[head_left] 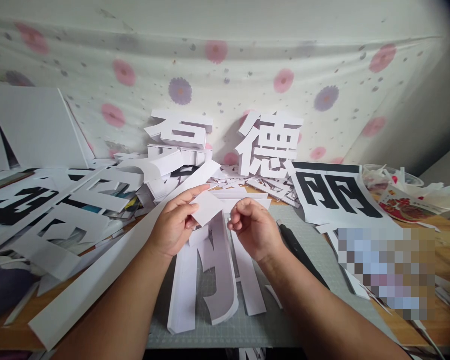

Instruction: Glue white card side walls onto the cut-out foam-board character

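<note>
Left grip [172,222] on one white card [209,209]; right grip [257,227] curled

Grips, two. Left: thumb and fingers pinching the card by its edge. Right: fingers bent inward, just beside the card and apart from it; whether anything small sits at the fingertips, cannot tell.

Risks, as judged: card may bend or slip, being held at one side only. Raised white character [221,280], directly below both grips, may be skewed if a wrist drops onto its thin walls. Long white strip [108,260], running alongside the left forearm, may be shoved by an elbow.

Count:
- Card, one: in the left grip.
- Raised character below the grips, apparently one, on one grey cutting mat [262,334].
- Long strip, one: left of the left grip.
- Black tool, one [300,250]: right of the right grip, partly behind the forearm.
- Upright white characters, two [187,132] [270,145]: beyond the grips.
- Printed sheet with black lettering, one [335,175]: right of and beyond the right grip.
- Wooden desk, one [448,235]: under all.
- Offcuts beyond the grips: too many and jumbled to count.
</note>
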